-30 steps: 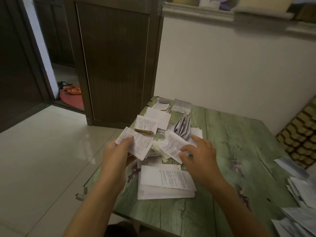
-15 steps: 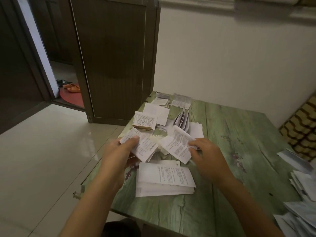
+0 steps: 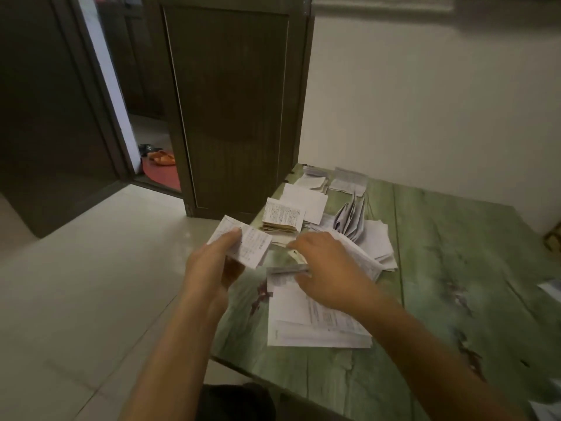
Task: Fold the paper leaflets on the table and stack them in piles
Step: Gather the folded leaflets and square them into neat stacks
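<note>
The folded leaflet (image 3: 247, 246) is off the table (image 3: 455, 268), held up over its left edge in your left hand (image 3: 212, 268). The thumb is pressed on the printed face and the fingers are curled beneath, so that hand is clamped on it.

Your right hand (image 3: 321, 275) reaches leftward across the loose leaflets (image 3: 378, 243), and its fingertips are close to the leaflet in your left hand. A second printed leaflet (image 3: 359, 258) shows from behind its knuckles. The hand is smeared by motion, so I cannot tell whether its fingers grip that sheet or only pass over it. A blurred strip of paper (image 3: 288, 270) lies just below the thumb.

Under the right wrist, a flat pile (image 3: 318, 329) of wider leaflets sits near the table's front edge. Beyond your hands there is a thick little stack of folded leaflets (image 3: 282, 218), with some fanned sheets (image 3: 352, 217) standing on edge just to its right. More papers (image 3: 551, 288) show at the far right of the table (they are cut off by the frame).

Half a second ago your right hand was right of the flat pile, pinching its leaflet well clear of the left one. It has since swung over toward the left hand. The left hand's hold is unchanged.

Past the table are a dark door (image 3: 230, 101), the pale tiled floor (image 3: 76, 284) and orange sandals (image 3: 164, 158) in the doorway.
</note>
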